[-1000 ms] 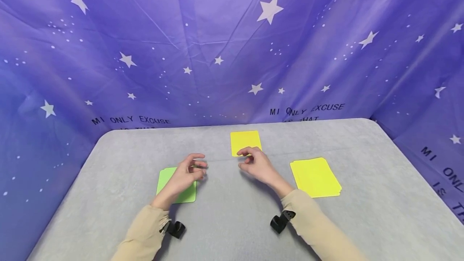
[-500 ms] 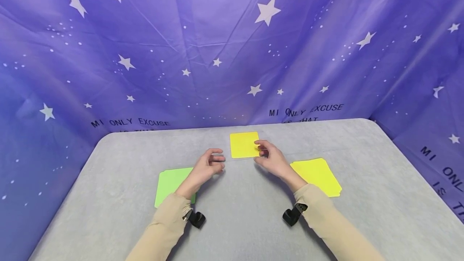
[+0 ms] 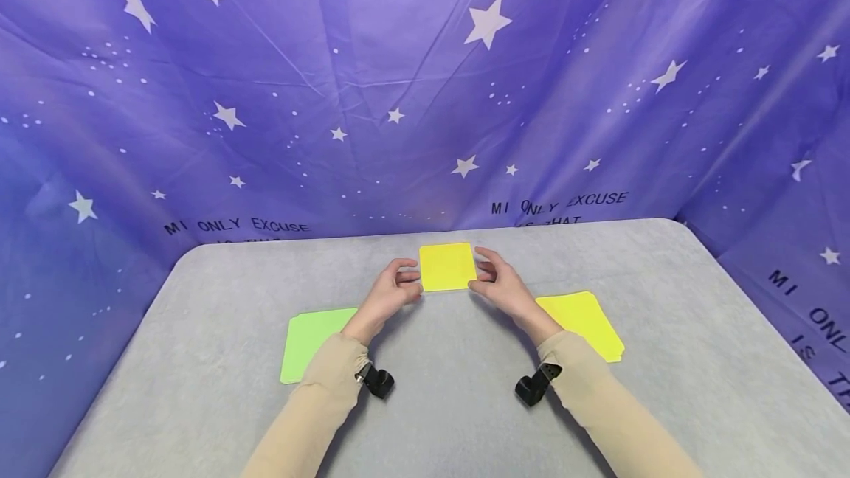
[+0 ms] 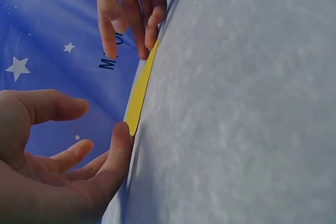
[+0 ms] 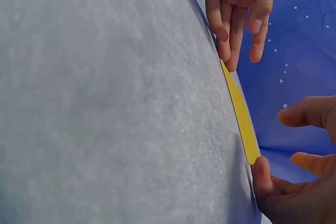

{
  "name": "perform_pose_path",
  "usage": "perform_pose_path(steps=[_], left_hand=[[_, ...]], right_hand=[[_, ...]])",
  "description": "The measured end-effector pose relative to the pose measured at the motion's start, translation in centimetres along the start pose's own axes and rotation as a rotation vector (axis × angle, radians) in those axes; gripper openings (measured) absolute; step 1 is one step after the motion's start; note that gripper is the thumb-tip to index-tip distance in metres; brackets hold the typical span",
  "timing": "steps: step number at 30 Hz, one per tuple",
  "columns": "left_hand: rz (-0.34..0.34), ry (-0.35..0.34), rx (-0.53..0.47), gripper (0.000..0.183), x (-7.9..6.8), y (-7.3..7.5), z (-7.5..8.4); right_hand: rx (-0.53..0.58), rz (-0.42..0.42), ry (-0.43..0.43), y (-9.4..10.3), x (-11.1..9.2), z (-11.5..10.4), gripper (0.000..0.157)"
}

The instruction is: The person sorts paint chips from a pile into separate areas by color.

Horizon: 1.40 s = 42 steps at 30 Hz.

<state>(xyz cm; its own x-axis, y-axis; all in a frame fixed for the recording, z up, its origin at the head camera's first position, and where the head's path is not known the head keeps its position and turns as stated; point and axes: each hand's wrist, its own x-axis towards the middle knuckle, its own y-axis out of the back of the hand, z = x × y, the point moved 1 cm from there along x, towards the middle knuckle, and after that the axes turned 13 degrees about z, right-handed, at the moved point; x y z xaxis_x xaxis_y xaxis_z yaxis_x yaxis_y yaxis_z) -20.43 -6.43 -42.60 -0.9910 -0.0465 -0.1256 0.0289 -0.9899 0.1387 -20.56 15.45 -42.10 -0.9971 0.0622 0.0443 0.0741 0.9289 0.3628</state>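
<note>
A square yellow card (image 3: 448,267) with rounded corners lies flat near the table's back edge in the head view. My left hand (image 3: 388,293) is at its left side, fingers loosely bent and apart. Opposite it, my right hand (image 3: 508,290) is at the right side, thumb near the front corner. The left wrist view shows a fingertip (image 4: 122,129) right at the near end of the yellow card (image 4: 142,95). From the right wrist, another fingertip (image 5: 261,165) is close against the card's other end (image 5: 244,124). Neither hand is curled round the card.
A pile of green square cards (image 3: 315,338) lies on the grey table (image 3: 451,389) at left, partly behind my left forearm. At right is a pile of yellow square cards (image 3: 584,319), slightly fanned, beside my right forearm. A purple starry curtain (image 3: 372,94) hangs behind the table.
My left hand has moved right and forward from over the green pile to the yellow card's left side. My right hand has shifted right, from the card's front edge to its right side.
</note>
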Motion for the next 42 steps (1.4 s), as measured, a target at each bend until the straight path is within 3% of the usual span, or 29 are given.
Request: perform_pose_path(steps=[7,15,24,29,36,42], left_hand=[[-0.002,0.025,-0.017,0.05,0.1,-0.4,0.1],[0.018,0.04,-0.026,0.053,-0.4,-0.3,-0.2],[0.026,0.006,-0.057,0.053,-1.1,-0.2,-0.5],[0.032,-0.049,-0.072,0.054,-1.6,-0.5,-0.8],[-0.012,-0.088,-0.112,0.06,-2.5,-1.0,-1.2],[-0.06,-0.053,-0.123,0.063,-3.2,-1.1,-1.4]], right_hand=[[0.105,-0.035,-0.072,0.2,0.0,0.2,0.072],[0.133,-0.043,-0.094,0.5,-0.6,0.5,0.07],[0.152,-0.019,-0.092,1.2,-1.7,0.7,0.07],[0.155,0.006,-0.085,1.4,-2.5,0.8,0.07],[0.193,0.027,-0.096,1.4,-3.4,0.8,0.068],[0.221,0.033,-0.115,1.8,-3.8,1.1,0.064]])
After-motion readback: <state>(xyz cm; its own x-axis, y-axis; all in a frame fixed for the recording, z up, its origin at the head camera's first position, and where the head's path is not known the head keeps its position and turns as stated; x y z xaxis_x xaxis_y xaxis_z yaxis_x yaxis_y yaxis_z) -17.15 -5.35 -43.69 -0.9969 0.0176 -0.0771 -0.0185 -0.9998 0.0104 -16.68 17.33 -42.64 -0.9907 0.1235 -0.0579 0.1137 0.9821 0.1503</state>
